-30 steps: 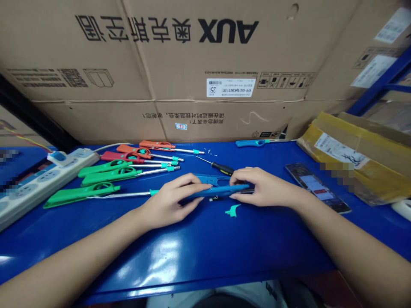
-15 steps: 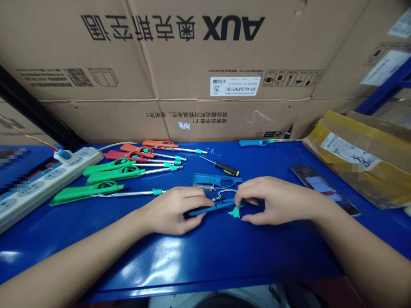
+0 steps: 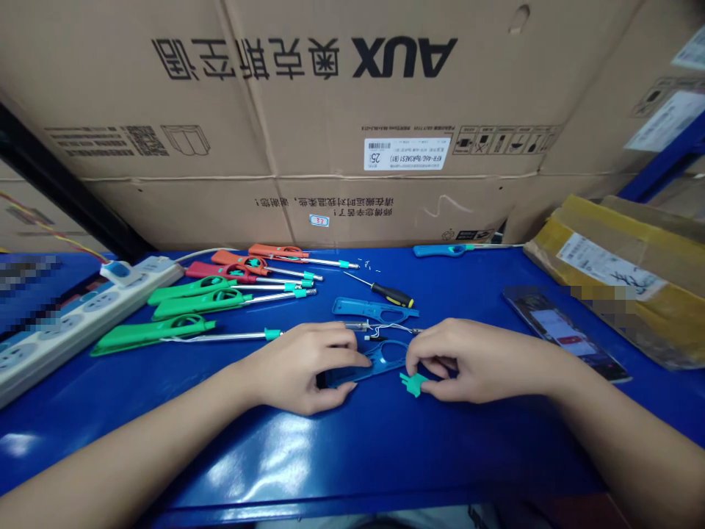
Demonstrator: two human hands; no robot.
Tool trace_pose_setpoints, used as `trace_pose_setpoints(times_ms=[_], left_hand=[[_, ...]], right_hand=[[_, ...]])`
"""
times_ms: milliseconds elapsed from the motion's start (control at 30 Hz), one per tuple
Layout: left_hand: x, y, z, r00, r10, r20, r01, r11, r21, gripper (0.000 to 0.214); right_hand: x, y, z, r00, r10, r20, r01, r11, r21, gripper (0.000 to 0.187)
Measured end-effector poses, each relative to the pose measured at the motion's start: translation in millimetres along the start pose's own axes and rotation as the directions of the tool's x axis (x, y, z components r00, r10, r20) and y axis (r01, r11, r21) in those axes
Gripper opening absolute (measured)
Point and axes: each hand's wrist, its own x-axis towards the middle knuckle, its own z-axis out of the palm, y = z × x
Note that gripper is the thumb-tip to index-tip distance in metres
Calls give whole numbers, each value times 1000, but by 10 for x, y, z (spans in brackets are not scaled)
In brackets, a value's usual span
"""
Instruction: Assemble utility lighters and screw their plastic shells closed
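My left hand (image 3: 311, 367) is closed around the handle end of a blue lighter casing half (image 3: 363, 367), low over the table. The casing's looped end points right, and my palm covers its left end. Between the thumb and fingers of my right hand (image 3: 468, 360) is a small green plastic trigger (image 3: 414, 383), just right of the casing loop. Behind the casing lie thin white wires (image 3: 391, 325) and a metal lighter tube (image 3: 355, 325), partly hidden by my left fingers. The other blue casing half (image 3: 374, 308) rests farther back.
A black-and-yellow screwdriver (image 3: 391, 294) lies behind the casing parts. Several red, orange and green lighters (image 3: 198, 301) lie left, near a power strip (image 3: 82, 323). A blue lighter (image 3: 440, 250) is at the back, with a phone (image 3: 567, 334) and a taped parcel (image 3: 617, 279) right.
The blue casing half in my left hand has turned from nearly edge-on to show its broad face. My right hand and the green trigger have shifted slightly toward me.
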Motion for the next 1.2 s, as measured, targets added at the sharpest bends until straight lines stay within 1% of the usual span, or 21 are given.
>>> trace_pose_setpoints(times_ms=[33, 67, 133, 167, 200, 300, 333, 400, 467, 533, 600, 667, 733, 800, 933, 1100, 1200], left_hand=[[-1, 3, 1, 1000, 7, -4, -7, 1000, -7, 30], [-3, 6, 4, 1000, 14, -8, -14, 1000, -18, 30], [-8, 18, 15, 999, 31, -17, -32, 998, -47, 31], [-11, 27, 22, 999, 40, -22, -41, 997, -64, 32], [-13, 38, 29, 999, 46, -27, -48, 996, -80, 33], [-10, 70, 38, 996, 55, -66, -62, 993, -102, 34], [-7, 77, 36, 994, 54, -90, -63, 993, -98, 33], [2, 76, 26, 988, 43, -149, -53, 997, -64, 30], [10, 52, 15, 977, -2, -211, 2, 1000, -3, 26], [11, 7, 13, 966, -80, -247, 100, 993, 67, 26], [6, -53, 28, 954, -171, -245, 206, 970, 125, 27], [-4, -118, 57, 940, -252, -232, 292, 944, 155, 29], [-15, -174, 89, 927, -306, -218, 341, 929, 147, 28], [-22, -210, 113, 921, -330, -206, 358, 926, 117, 24], [-18, -206, 122, 921, -340, -191, 358, 931, 65, 20], [-12, -158, 112, 907, -363, -213, 377, 926, 27, 18], [-11, -156, 111, 899, -367, -238, 386, 922, 35, 19]], right_hand=[[5, 14, -3, 999, 3, -40, -2, 1000, 24, 6], [14, 36, -3, 995, 21, -103, -19, 1000, 22, 5], [40, 95, 6, 966, 80, -245, -94, 995, -45, 6], [56, 128, 15, 952, 104, -286, -135, 987, -89, 7], [73, 158, 26, 950, 119, -289, -161, 979, -126, 8], [113, 217, 57, 969, 125, -213, -163, 971, -174, 11], [120, 224, 62, 971, 122, -206, -159, 972, -171, 12], [120, 227, 56, 966, 123, -229, -160, 976, -148, 15], [100, 229, 28, 955, 134, -265, -174, 976, -135, 14], [61, 248, -14, 943, 156, -295, -209, 966, -156, 11], [12, 289, -58, 940, 183, -288, -243, 952, -186, 9], [-32, 346, -89, 948, 221, -228, -264, 948, -177, 11], [-55, 400, -104, 951, 265, -162, -289, 945, -150, 8], [-55, 440, -107, 946, 293, -141, -312, 940, -140, 6], [-32, 465, -101, 936, 302, -183, -332, 930, -160, 4], [-34, 456, -65, 945, 252, -209, -286, 946, -152, 2], [-28, 436, -39, 949, 227, -218, -266, 948, -174, 3]])
